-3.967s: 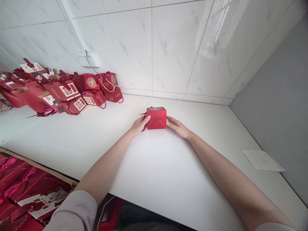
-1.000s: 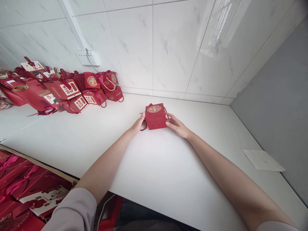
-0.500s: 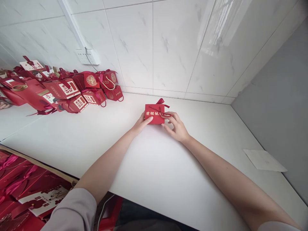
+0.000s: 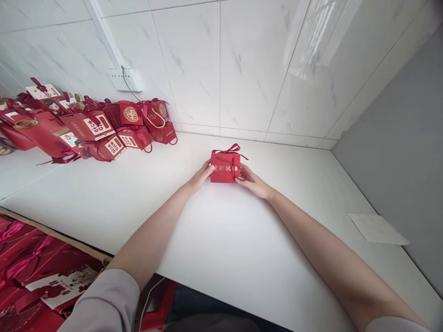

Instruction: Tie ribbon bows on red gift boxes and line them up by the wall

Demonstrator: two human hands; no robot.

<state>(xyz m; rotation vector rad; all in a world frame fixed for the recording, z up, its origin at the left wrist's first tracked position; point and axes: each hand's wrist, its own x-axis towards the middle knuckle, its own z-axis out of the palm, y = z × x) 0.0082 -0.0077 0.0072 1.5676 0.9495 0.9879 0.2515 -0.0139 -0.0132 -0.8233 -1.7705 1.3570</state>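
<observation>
One view, worn on my head, looking forward and down past my forearms, my fingers (image 4: pixel 210 168) near mid-view at arm's length, table (image 4: pixel 214 235) below them, tiled wall (image 4: pixel 194 69) beyond, no second view sharing this

And there's the box (image 4: pixel 221 176) between left hand (image 4: pixel 201 175) and right hand (image 4: pixel 255 182), piled boxes (image 4: pixel 88 126) off left before the wall (image 4: pixel 194 69), paper (image 4: pixel 379 228) right, on the table (image 4: pixel 221 240)!
</observation>
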